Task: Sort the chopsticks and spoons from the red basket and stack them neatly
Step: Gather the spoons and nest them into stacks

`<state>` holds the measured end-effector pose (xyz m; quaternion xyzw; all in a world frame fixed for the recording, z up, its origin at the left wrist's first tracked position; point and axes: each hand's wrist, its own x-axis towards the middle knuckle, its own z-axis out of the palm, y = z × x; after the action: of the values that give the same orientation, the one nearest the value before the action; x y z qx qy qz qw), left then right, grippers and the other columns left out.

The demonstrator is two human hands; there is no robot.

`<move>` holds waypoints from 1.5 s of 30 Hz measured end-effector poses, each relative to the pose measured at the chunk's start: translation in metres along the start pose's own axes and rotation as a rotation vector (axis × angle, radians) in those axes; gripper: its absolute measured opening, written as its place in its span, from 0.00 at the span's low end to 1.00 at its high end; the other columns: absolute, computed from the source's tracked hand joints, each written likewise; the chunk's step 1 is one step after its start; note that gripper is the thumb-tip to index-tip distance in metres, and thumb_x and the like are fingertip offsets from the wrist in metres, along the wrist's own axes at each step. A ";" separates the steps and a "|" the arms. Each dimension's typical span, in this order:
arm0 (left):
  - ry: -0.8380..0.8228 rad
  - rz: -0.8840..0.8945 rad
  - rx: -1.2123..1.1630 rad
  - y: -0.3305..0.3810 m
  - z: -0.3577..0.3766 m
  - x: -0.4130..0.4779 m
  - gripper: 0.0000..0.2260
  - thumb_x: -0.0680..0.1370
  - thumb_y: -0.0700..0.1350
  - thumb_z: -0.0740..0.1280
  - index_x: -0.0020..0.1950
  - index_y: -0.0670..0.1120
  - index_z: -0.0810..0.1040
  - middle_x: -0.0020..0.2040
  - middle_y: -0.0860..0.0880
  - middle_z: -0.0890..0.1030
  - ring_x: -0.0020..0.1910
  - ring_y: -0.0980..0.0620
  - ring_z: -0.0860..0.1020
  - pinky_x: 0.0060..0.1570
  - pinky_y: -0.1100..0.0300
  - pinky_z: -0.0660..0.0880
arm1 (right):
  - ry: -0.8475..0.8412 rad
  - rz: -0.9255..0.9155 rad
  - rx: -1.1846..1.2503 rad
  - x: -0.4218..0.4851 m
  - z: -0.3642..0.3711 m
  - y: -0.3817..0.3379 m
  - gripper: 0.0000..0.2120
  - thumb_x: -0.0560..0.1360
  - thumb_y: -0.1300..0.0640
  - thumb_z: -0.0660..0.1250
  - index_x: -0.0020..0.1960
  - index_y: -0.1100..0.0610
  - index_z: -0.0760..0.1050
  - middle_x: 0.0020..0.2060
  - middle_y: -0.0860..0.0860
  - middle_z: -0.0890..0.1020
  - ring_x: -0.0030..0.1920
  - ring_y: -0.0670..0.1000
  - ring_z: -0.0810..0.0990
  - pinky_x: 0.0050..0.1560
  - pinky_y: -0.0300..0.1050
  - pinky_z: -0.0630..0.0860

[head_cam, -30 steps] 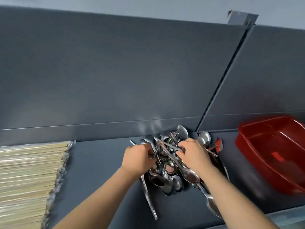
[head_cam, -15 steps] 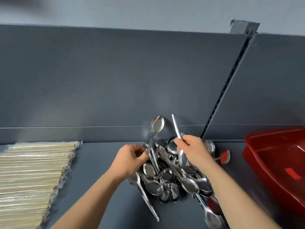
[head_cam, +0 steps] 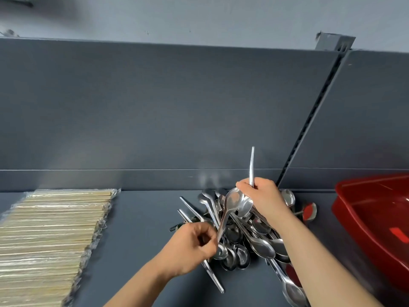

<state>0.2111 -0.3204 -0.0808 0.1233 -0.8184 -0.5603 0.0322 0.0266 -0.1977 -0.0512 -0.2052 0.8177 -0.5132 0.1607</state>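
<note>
A loose heap of steel spoons [head_cam: 245,238] lies on the dark grey shelf [head_cam: 141,229]. My left hand [head_cam: 188,251] pinches the handle of one spoon [head_cam: 230,209], whose bowl points up toward my right hand. My right hand [head_cam: 263,196] grips a second spoon [head_cam: 251,165] with its handle sticking straight up and its bowl below the fingers. The two bowls sit close together above the heap. Wrapped wooden chopsticks [head_cam: 51,235] lie stacked in rows at the left. The red basket [head_cam: 376,224] stands at the right.
A grey back panel [head_cam: 155,107] rises right behind the heap, with a slotted upright [head_cam: 309,120] at the right. One spoon with a red bowl [head_cam: 308,211] lies between the heap and the basket. Bare shelf lies between chopsticks and spoons.
Both hands lifted a spoon out of the heap. My left hand drew back toward me and tilted its spoon's bowl to the right, against the spoon my right hand holds upright.
</note>
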 end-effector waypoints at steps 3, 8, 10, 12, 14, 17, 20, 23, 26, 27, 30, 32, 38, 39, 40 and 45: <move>-0.044 -0.094 -0.167 0.004 0.004 0.003 0.08 0.67 0.40 0.63 0.44 0.45 0.77 0.34 0.54 0.78 0.30 0.55 0.75 0.34 0.62 0.71 | -0.030 -0.001 -0.005 -0.003 -0.002 -0.001 0.05 0.71 0.46 0.69 0.39 0.45 0.82 0.34 0.50 0.81 0.37 0.50 0.78 0.41 0.45 0.77; -0.079 -0.151 -0.390 0.012 0.010 0.010 0.07 0.80 0.44 0.61 0.57 0.52 0.74 0.36 0.47 0.78 0.25 0.52 0.70 0.25 0.62 0.68 | -0.264 -0.086 -0.001 -0.020 0.012 -0.001 0.14 0.74 0.51 0.68 0.37 0.61 0.78 0.31 0.47 0.74 0.33 0.44 0.72 0.38 0.37 0.70; 0.018 -0.152 -0.382 0.011 0.011 0.013 0.08 0.83 0.51 0.59 0.49 0.50 0.75 0.31 0.47 0.75 0.22 0.52 0.67 0.24 0.63 0.65 | -0.251 -0.036 0.152 -0.026 0.015 0.000 0.14 0.78 0.52 0.65 0.40 0.60 0.79 0.30 0.47 0.75 0.29 0.43 0.71 0.31 0.36 0.69; 0.123 -0.179 -0.409 0.007 0.011 0.014 0.10 0.84 0.48 0.56 0.48 0.44 0.71 0.30 0.47 0.76 0.22 0.51 0.70 0.24 0.61 0.66 | -0.172 0.033 0.309 -0.030 0.012 0.001 0.13 0.81 0.54 0.61 0.44 0.60 0.79 0.32 0.49 0.77 0.26 0.45 0.70 0.26 0.37 0.66; 0.182 -0.205 -0.492 0.002 0.014 0.011 0.08 0.84 0.41 0.55 0.51 0.39 0.71 0.36 0.44 0.81 0.27 0.48 0.78 0.25 0.59 0.73 | -0.100 0.046 0.341 -0.036 0.008 0.006 0.09 0.81 0.59 0.60 0.45 0.61 0.76 0.33 0.51 0.79 0.26 0.47 0.72 0.25 0.39 0.69; 0.232 -0.232 -0.658 -0.001 0.022 0.008 0.12 0.81 0.34 0.54 0.57 0.42 0.75 0.44 0.40 0.82 0.37 0.42 0.82 0.33 0.54 0.79 | -0.045 0.062 0.364 -0.049 0.018 0.010 0.06 0.80 0.62 0.62 0.45 0.60 0.75 0.30 0.52 0.80 0.28 0.49 0.79 0.28 0.39 0.75; 0.167 -0.197 -0.899 -0.004 0.030 0.003 0.13 0.77 0.37 0.60 0.60 0.40 0.76 0.47 0.39 0.81 0.44 0.41 0.81 0.43 0.50 0.79 | -0.056 0.066 0.395 -0.064 0.036 0.014 0.07 0.78 0.64 0.63 0.43 0.59 0.77 0.33 0.56 0.83 0.31 0.52 0.83 0.31 0.41 0.79; 0.301 -0.185 -0.795 -0.011 0.036 0.000 0.09 0.80 0.42 0.63 0.60 0.42 0.74 0.52 0.40 0.84 0.50 0.42 0.83 0.46 0.49 0.81 | -0.161 0.027 0.404 -0.076 0.048 0.019 0.07 0.76 0.62 0.67 0.42 0.56 0.82 0.36 0.56 0.85 0.36 0.55 0.85 0.37 0.44 0.81; 0.568 -0.177 -0.721 -0.022 0.029 -0.001 0.05 0.82 0.37 0.60 0.53 0.39 0.74 0.41 0.46 0.84 0.41 0.48 0.84 0.40 0.55 0.81 | -0.263 -0.032 0.320 -0.084 0.051 0.023 0.05 0.76 0.57 0.70 0.43 0.51 0.84 0.34 0.51 0.84 0.37 0.46 0.82 0.39 0.38 0.77; 0.632 -0.178 -0.716 -0.025 0.022 -0.003 0.06 0.82 0.36 0.59 0.50 0.39 0.75 0.37 0.47 0.82 0.38 0.50 0.83 0.37 0.57 0.81 | -0.275 -0.036 0.303 -0.086 0.049 0.025 0.05 0.75 0.56 0.70 0.42 0.50 0.84 0.33 0.49 0.83 0.36 0.45 0.80 0.38 0.37 0.76; 0.757 -0.203 -0.727 -0.037 -0.001 -0.012 0.09 0.83 0.39 0.59 0.48 0.36 0.75 0.39 0.41 0.81 0.38 0.45 0.83 0.37 0.56 0.82 | -0.308 -0.012 0.235 -0.093 0.040 0.030 0.06 0.75 0.52 0.70 0.41 0.46 0.83 0.33 0.48 0.83 0.34 0.44 0.80 0.34 0.36 0.75; 0.796 -0.211 -0.699 -0.043 -0.014 -0.017 0.12 0.83 0.43 0.58 0.50 0.35 0.75 0.43 0.38 0.83 0.41 0.42 0.83 0.40 0.52 0.83 | -0.288 -0.014 0.072 -0.101 0.037 0.035 0.09 0.72 0.43 0.68 0.40 0.46 0.82 0.34 0.48 0.84 0.32 0.44 0.80 0.35 0.38 0.76; 0.757 -0.241 -0.513 -0.061 -0.038 -0.028 0.08 0.79 0.46 0.64 0.42 0.44 0.76 0.36 0.46 0.79 0.33 0.46 0.82 0.31 0.57 0.79 | -0.177 -0.128 -0.863 -0.129 0.054 0.049 0.25 0.68 0.33 0.60 0.37 0.57 0.73 0.27 0.51 0.76 0.28 0.48 0.73 0.34 0.42 0.73; 0.726 -0.257 -0.509 -0.064 -0.039 -0.029 0.08 0.78 0.46 0.65 0.41 0.44 0.76 0.34 0.48 0.78 0.31 0.43 0.82 0.30 0.56 0.79 | -0.173 -0.109 -0.932 -0.131 0.059 0.048 0.24 0.69 0.33 0.61 0.37 0.56 0.74 0.31 0.50 0.78 0.32 0.50 0.77 0.37 0.43 0.74; 0.695 -0.273 -0.506 -0.066 -0.038 -0.029 0.08 0.78 0.45 0.65 0.42 0.43 0.75 0.34 0.48 0.77 0.31 0.41 0.82 0.30 0.55 0.79 | -0.170 -0.092 -0.963 -0.133 0.063 0.047 0.23 0.70 0.34 0.61 0.38 0.54 0.75 0.35 0.49 0.80 0.34 0.50 0.78 0.38 0.43 0.75; 0.573 -0.300 -0.316 -0.067 -0.034 -0.024 0.07 0.82 0.41 0.59 0.48 0.46 0.75 0.42 0.44 0.83 0.30 0.45 0.83 0.29 0.54 0.80 | -0.173 -0.071 -0.925 -0.135 0.079 0.039 0.20 0.76 0.42 0.62 0.31 0.53 0.66 0.25 0.48 0.70 0.29 0.49 0.70 0.33 0.43 0.70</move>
<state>0.2522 -0.3688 -0.1284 0.3876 -0.6522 -0.6212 0.1963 0.1736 -0.1759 -0.1123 -0.3249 0.9367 -0.0811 0.1021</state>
